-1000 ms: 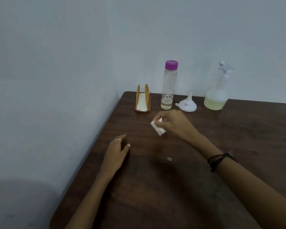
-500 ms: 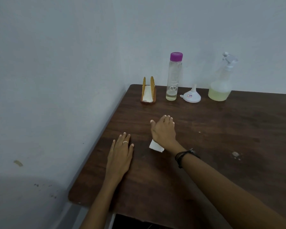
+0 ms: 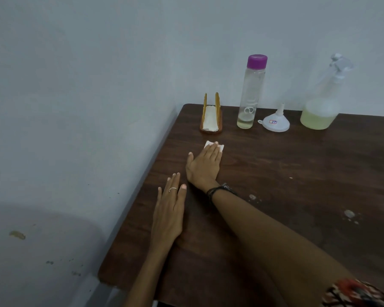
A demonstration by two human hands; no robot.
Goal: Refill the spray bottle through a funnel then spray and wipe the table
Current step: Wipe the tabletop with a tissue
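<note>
right hand [image 3: 205, 165]: flat, fingers together, pressing the tissue [image 3: 213, 146] to the bench [image 3: 297, 185]; most of it hidden
left hand [image 3: 170, 212]: flat, holding nothing
spray bottle [image 3: 323, 100]: back edge, nozzle kinda blurry

Dim, flat light, soft grainy focus, shadowed lower-left corner
</note>
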